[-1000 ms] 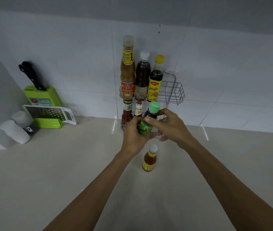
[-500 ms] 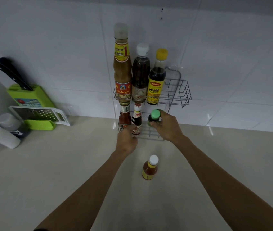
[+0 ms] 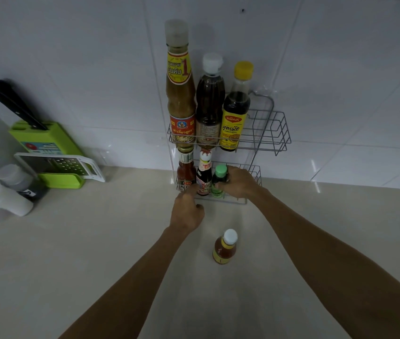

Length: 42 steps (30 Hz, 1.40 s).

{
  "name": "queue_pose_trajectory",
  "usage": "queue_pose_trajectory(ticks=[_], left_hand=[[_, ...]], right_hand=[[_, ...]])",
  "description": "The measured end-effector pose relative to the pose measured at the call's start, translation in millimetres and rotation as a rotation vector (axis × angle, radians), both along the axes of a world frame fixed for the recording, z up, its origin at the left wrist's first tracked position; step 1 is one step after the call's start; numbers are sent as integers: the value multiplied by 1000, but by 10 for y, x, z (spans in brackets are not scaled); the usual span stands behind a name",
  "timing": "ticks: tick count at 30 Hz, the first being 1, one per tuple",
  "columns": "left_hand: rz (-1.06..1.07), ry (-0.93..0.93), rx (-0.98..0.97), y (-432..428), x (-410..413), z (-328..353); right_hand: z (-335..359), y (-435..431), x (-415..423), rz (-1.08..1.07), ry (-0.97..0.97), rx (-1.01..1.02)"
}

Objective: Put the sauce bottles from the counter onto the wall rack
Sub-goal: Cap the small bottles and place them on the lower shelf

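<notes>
A two-tier wire wall rack (image 3: 277,133) hangs on the white tiles. Its upper shelf holds three tall bottles: a tan sauce (image 3: 180,94), a dark one with a white cap (image 3: 210,104) and a yellow-capped one (image 3: 235,113). On the lower shelf stand a red sauce bottle (image 3: 185,171) and a white-capped dark bottle (image 3: 204,174). My right hand (image 3: 240,183) grips a small green-capped bottle (image 3: 219,178) standing in the lower shelf beside them. My left hand (image 3: 188,211) hovers just in front of the rack, fingers curled, holding nothing. A small orange sauce bottle (image 3: 225,248) stands on the counter (image 3: 71,265).
At the left, a green knife block (image 3: 42,145) with black-handled knives stands against the wall, with a white grater (image 3: 62,165) leaning on it. Two white-capped shakers (image 3: 10,192) lie near the left edge. The right part of each rack shelf holds no bottle.
My right hand has lowered the green-capped bottle into the lower shelf. My left hand let go of it and drew back toward the counter.
</notes>
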State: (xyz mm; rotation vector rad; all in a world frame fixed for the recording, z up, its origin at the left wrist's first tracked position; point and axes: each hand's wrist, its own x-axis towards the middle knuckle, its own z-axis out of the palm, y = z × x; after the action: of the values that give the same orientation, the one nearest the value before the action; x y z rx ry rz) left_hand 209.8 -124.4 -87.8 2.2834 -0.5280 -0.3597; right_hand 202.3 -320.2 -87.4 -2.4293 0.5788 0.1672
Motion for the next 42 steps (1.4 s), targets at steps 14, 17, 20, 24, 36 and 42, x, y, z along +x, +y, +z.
queue_pose_trajectory(ticks=[14,17,20,24,36,42], left_hand=[[-29,59,-7,64,-95,58],[-37,101,-2,152,-174,53],[-77,174,37,241,-288,27],[-270,277,95,292,-561,-34],[-209,171,-281,662,-1218,-34],[-179,322,-497,728,-1256,404]], right_hand=[[182,-3,-286,-93,53,38],[481,95,-560,-116,-90,-45],[808,409,-995,50,-174,-2],[814,828,-1560,344,-104,-431],[1038,1162,-1867,321,-203,-263],[1653,1300,-1884,380,-358,-320]])
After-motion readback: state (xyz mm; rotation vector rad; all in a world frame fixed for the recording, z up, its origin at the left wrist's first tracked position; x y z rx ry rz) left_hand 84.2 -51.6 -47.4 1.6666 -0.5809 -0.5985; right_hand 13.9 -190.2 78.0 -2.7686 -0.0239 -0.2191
